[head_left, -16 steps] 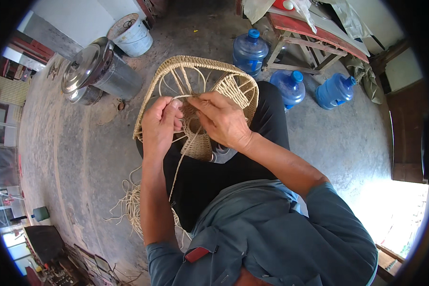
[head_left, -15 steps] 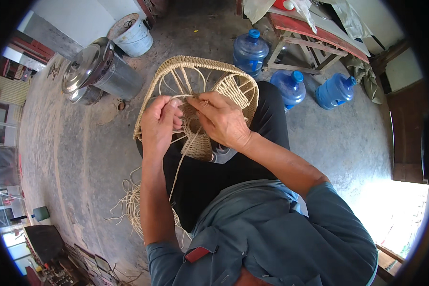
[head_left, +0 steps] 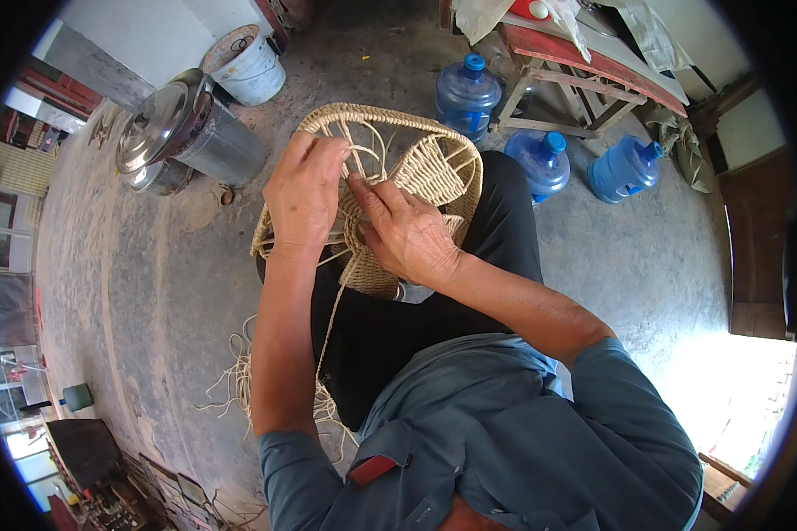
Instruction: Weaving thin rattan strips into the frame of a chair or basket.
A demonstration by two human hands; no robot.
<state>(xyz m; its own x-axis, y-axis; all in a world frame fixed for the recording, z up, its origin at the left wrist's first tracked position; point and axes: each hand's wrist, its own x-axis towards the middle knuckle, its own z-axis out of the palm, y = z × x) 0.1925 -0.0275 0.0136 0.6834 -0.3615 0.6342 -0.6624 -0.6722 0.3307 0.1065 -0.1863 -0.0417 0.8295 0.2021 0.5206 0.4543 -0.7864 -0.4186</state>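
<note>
on our lap we are holding a half-woven basket [head_left: 434, 168], its round rim tilting up and away from us toward the water jugs [head_left: 540, 159]. our left hand [head_left: 305, 190] is curling over the near-left part of the rim, fingers closed on the spokes there; exactly which strand it is pinching we cannot tell, since the back of the hand is hiding it. our right hand [head_left: 407, 234] is lying just beside it, touching the weave at the centre, fingers bent and pressing down on a cord [head_left: 332, 310], thumb side pointing toward the left hand. both hands are sitting on the basket itself, so nothing is lying apart from them; the right hand is the nearer one to the woven patch, the left the nearer to the bare spokes. the basket's opening is facing up and forward, and its long axis is running from lower left to upper right across our knees. the loose cord is hanging straight down from under the hands, along our left forearm, to a tangled pile [head_left: 239, 389] on the floor beside our leg. a steel pot [head_left: 177, 142] and a white bucket [head_left: 248, 66] are standing well apart, ahead on the left.
</note>
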